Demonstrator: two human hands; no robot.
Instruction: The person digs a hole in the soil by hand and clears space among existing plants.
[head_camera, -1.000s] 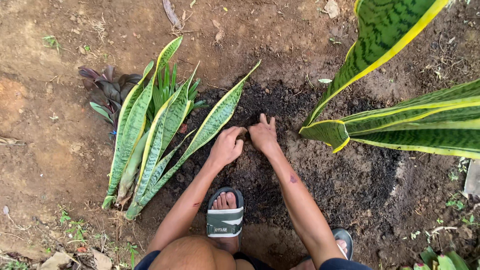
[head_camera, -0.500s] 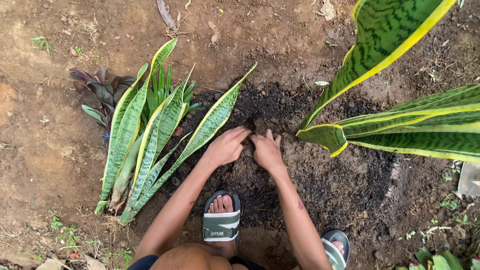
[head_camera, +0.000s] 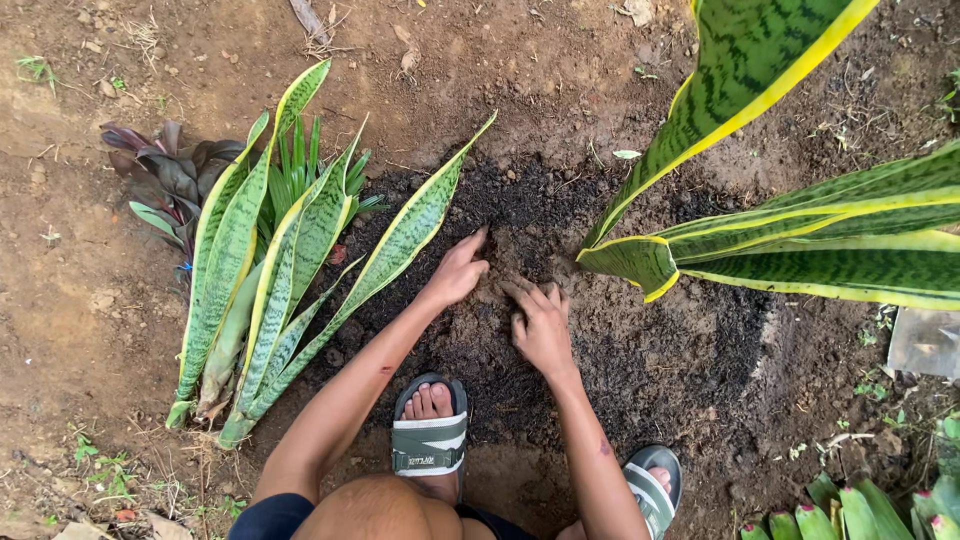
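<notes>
the hands have drawn apart since a second ago: the right hand has slid back toward the sandalled foot, fingers spread flat on the dark soil. ahead, the left hand presses open-fingered into that soil, holding nothing, just beside the uprooted snake plants lying on the ground to its left.

The single head view looks steeply down, close above the dark soil beyond the fingers; knees at its bottom edge.
</notes>
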